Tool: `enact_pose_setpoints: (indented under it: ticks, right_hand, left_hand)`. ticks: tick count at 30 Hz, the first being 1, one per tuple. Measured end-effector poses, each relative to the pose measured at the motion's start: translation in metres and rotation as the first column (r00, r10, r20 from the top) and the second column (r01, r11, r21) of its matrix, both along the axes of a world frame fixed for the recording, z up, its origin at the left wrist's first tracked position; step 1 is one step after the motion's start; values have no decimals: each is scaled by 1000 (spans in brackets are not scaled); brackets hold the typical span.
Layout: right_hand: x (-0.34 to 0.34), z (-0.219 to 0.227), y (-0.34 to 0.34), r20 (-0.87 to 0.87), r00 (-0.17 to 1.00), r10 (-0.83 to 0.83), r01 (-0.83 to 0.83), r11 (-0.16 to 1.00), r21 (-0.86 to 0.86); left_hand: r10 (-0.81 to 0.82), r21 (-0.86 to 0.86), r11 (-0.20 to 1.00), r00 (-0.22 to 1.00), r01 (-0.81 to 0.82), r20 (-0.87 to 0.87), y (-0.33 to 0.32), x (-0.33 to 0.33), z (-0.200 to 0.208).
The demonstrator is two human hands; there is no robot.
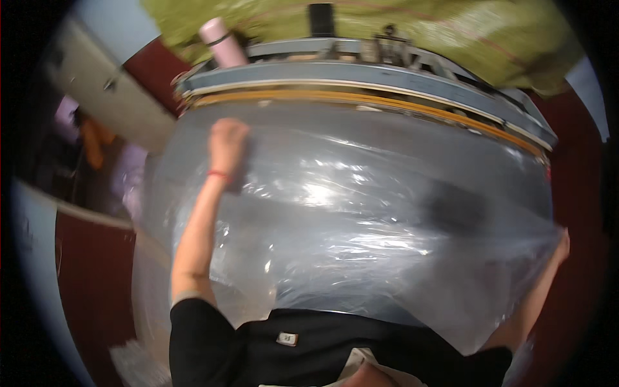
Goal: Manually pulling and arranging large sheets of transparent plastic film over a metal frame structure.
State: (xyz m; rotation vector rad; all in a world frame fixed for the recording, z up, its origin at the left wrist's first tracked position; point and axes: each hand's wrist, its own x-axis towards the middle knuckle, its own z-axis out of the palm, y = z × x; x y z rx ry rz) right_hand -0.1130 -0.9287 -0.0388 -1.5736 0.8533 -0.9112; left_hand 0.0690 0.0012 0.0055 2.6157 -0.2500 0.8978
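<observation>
A wide sheet of clear plastic film (361,213) lies over the grey worktop, wrinkled and shiny across the middle. My left hand (229,138), with a red band at its wrist, is closed in a fist over the far left part of the film. Whatever its fingers may hold is hidden. Out at the far right, my right hand (565,246) is closed on the film's edge. The film is drawn up toward that hand in taut folds, and its near right corner hangs in front of my right forearm.
Along the far side runs a blue-grey machine beam (367,74) with an orange strip (342,95) below it. A pink bottle (222,42) stands behind its left end. Yellow-green sheeting (451,32) covers the back. A doorway (90,155) opens at the left.
</observation>
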Motion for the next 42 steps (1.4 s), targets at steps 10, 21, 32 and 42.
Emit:
enact_pose_setpoints:
  ticks: [10,21,32,42]
  right_hand:
    - [206,-24,133,-29,999,46,-54,856,-514]
    - [259,-26,140,270,959,89,-34,978,-205]
    - [252,-5,157,145,981,-131,157,970,-184]
    - [166,37,171,-36,997,71,-80,914,-398]
  left_hand:
    - [304,-719,664,953,-205,9,112,104,-70]
    - [205,-842,526,979,-117,-8,126,152,-79]
    - [211,-938,333,977,-98,-27,112,139,-61]
    - [-134,-717,697,981,-9,-142,91,49,1]
